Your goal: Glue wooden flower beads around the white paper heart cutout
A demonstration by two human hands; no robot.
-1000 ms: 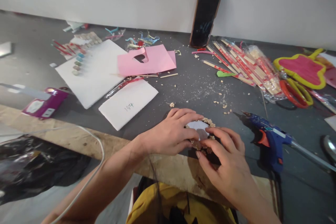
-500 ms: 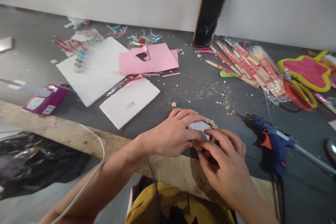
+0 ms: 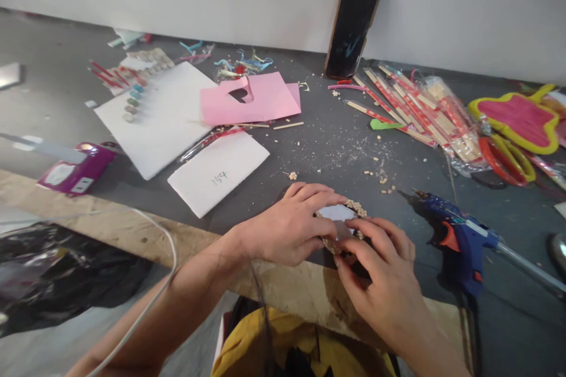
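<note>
Near the front edge of the dark table, both my hands grip a small round piece with a pale centre (image 3: 336, 212) and a rim of tan, bead-like bits (image 3: 356, 207). My left hand (image 3: 292, 227) wraps its left side, fingers curled over the top and the thumb at the near edge. From the right, my right hand (image 3: 380, 259) pinches the near rim between thumb and fingers. Much of the piece is hidden under my fingers. A blue glue gun (image 3: 464, 241) lies to the right of my right hand.
A folded white paper (image 3: 219, 174) marked 154, a white sheet (image 3: 154, 141) and pink paper (image 3: 269, 97) lie to the left. A phone (image 3: 354, 26) leans on the wall. Wrapped chopsticks (image 3: 424, 106) and scissors (image 3: 504, 162) lie right. A white cable (image 3: 170, 241) crosses my left forearm.
</note>
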